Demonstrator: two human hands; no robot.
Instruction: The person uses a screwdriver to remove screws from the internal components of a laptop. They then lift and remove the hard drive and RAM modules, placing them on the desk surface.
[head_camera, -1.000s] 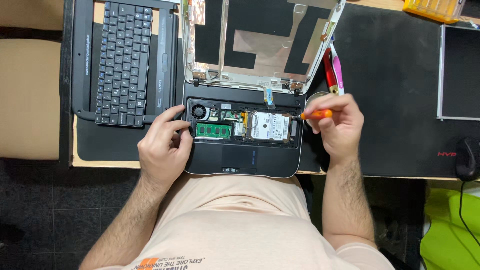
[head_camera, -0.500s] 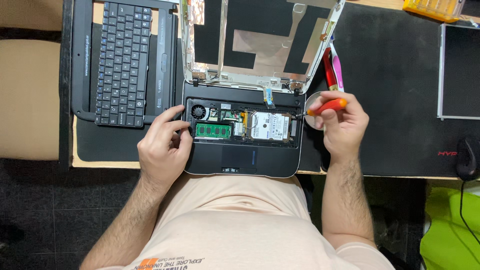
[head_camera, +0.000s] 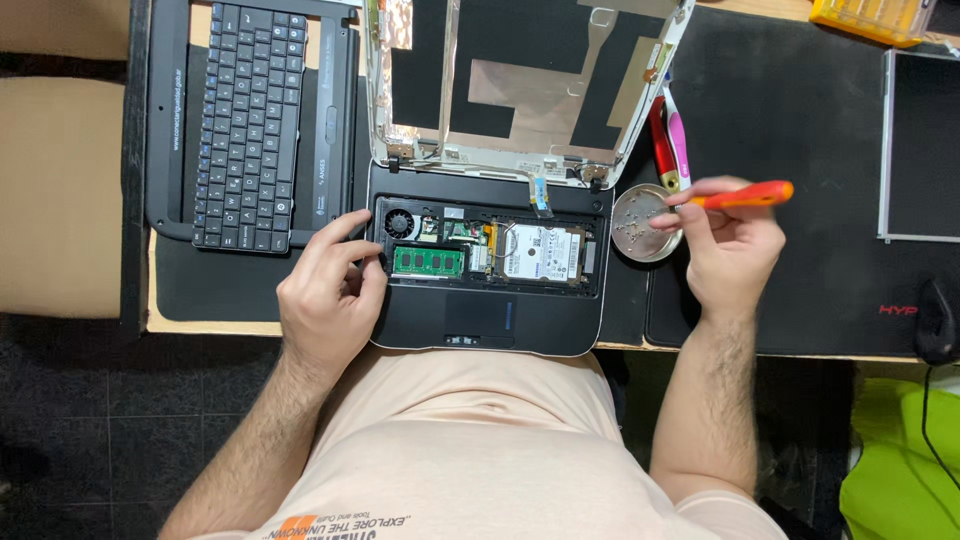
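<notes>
An opened small black laptop base (head_camera: 480, 315) lies at the table's near edge, showing a fan, a green memory module (head_camera: 428, 261) and a silver hard drive (head_camera: 541, 252). My left hand (head_camera: 328, 295) rests on the base's left edge, fingers curled by the fan. An orange-handled screwdriver (head_camera: 740, 196) is gripped in my right hand (head_camera: 728, 250), held level with its tip over a round metal dish (head_camera: 643, 222) to the right of the laptop. The stripped lid (head_camera: 520, 85) stands open behind the base.
A detached keyboard in its black frame (head_camera: 245, 125) lies at left. Red and pink tools (head_camera: 668, 145) sit behind the dish. A loose screen panel (head_camera: 920, 145) and a yellow parts box (head_camera: 872, 15) are at right on the black mat. A black mouse (head_camera: 936, 320) sits far right.
My right hand has lifted the screwdriver away from the laptop's right side and swung it rightward over the metal dish. My left hand has stayed put.
</notes>
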